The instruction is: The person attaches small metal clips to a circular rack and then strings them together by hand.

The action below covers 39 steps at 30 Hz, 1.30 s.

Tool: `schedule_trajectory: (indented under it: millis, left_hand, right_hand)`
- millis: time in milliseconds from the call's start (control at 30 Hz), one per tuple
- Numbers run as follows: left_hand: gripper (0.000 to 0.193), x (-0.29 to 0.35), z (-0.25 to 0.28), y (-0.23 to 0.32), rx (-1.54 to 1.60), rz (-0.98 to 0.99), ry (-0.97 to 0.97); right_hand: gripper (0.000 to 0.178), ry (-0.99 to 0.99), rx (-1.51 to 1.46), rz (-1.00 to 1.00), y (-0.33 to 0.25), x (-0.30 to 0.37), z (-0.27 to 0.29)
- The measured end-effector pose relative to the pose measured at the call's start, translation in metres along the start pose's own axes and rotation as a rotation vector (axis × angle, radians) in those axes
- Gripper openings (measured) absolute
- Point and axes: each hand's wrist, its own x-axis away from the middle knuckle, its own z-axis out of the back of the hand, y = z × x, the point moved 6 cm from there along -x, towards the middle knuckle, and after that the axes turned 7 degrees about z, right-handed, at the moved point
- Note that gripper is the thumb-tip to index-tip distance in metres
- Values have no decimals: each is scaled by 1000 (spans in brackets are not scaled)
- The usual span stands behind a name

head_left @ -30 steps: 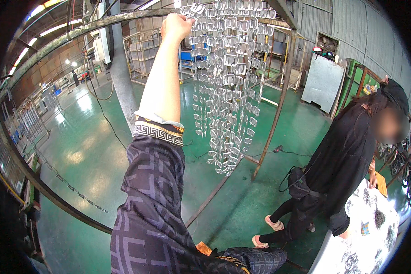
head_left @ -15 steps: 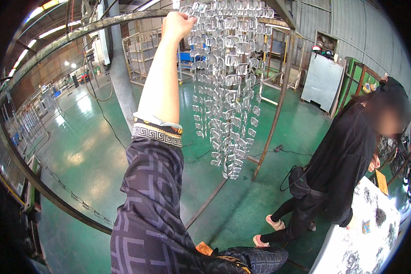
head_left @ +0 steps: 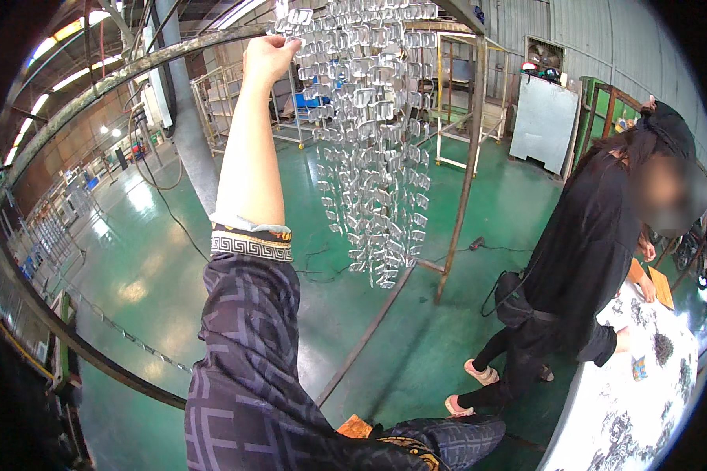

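My left hand (head_left: pixel 269 60) is raised at the top left of centre, its arm stretched up in a dark patterned sleeve. Its fingers are pinched together; what is between them is too small to make out. Just above the fingertips is a small silver metal frame piece (head_left: pixel 298 17), shaped like a buckle. Close by on the right hangs a dense cluster of similar silver pieces (head_left: pixel 377 141), in long vertical strands that narrow toward the bottom. The tops of the strands are cut off by the picture's edge. My right hand is out of view.
A rusty metal frame, with a bar (head_left: pixel 165 53) and a post (head_left: pixel 465 180), surrounds the strands. At right a co-worker in black (head_left: pixel 577 243) bends over a white table (head_left: pixel 573 436) bearing dark small parts. Cables (head_left: pixel 499 249) lie on the green floor (head_left: pixel 157 330).
The view has shifted, so my left hand and the strands appear farther left. My hand also sits slightly lower, still pinched. The co-worker's hands have moved over the table.
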Motion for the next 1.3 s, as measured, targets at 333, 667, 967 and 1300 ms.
schedule_trajectory:
  millis: [333,667,967,1300]
  left_hand:
    - [33,-49,-18,16,473,-246,22]
    - [21,-79,-50,16,421,-118,-30]
    - [31,-91,-40,10,315,-202,65]
    - [40,-42,-21,35,-199,-112,-24]
  right_hand:
    - [65,124,-83,23,4,2,3]
    - [68,3,-18,17,1,5,18]
    - [71,62,-35,39,1,5,8]
    - [69,110,-102,28,5,3,-1]
